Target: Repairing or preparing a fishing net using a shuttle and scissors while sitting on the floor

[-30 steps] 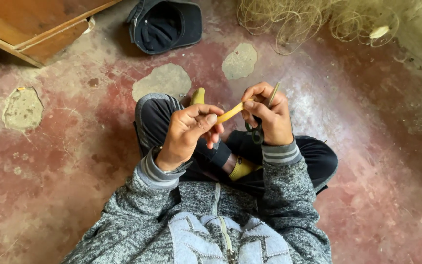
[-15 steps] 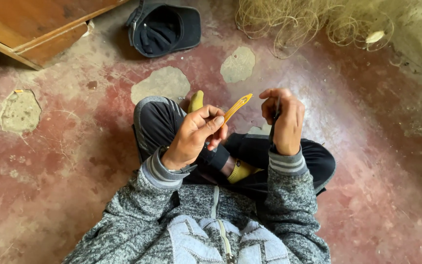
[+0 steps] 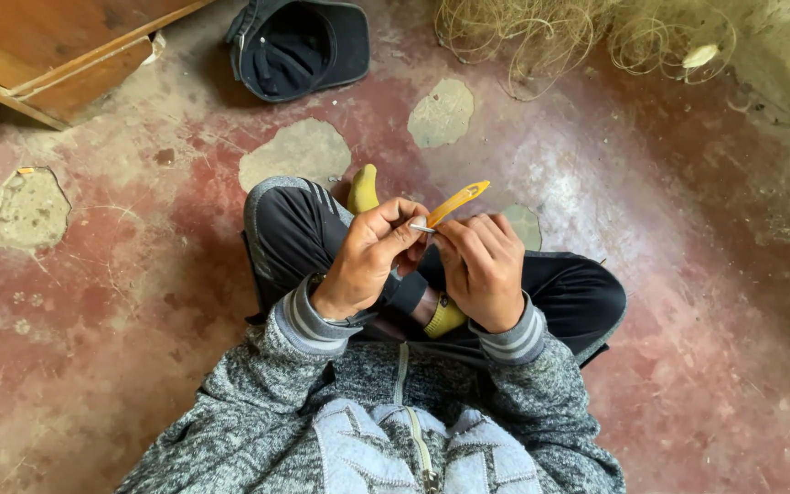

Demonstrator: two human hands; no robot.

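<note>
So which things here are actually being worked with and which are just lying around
In hand:
left hand and right hand, both on the yellow netting needle

Lying about:
black cap
tangled net
wooden boards

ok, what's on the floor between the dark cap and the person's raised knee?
Head view: only floor. A pale patch of bare cement where the red coating has worn off lies between the dark cap and the knee; no loose object shows there.

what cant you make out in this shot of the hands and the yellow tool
Head view only:
- Lower end of the yellow tool: hidden inside the left hand and behind the right hand.
- Any thread on the tool: too thin to tell.
- Pile of netting: cut off by the top edge.
- Wooden board: cut off at the top left corner.
</note>
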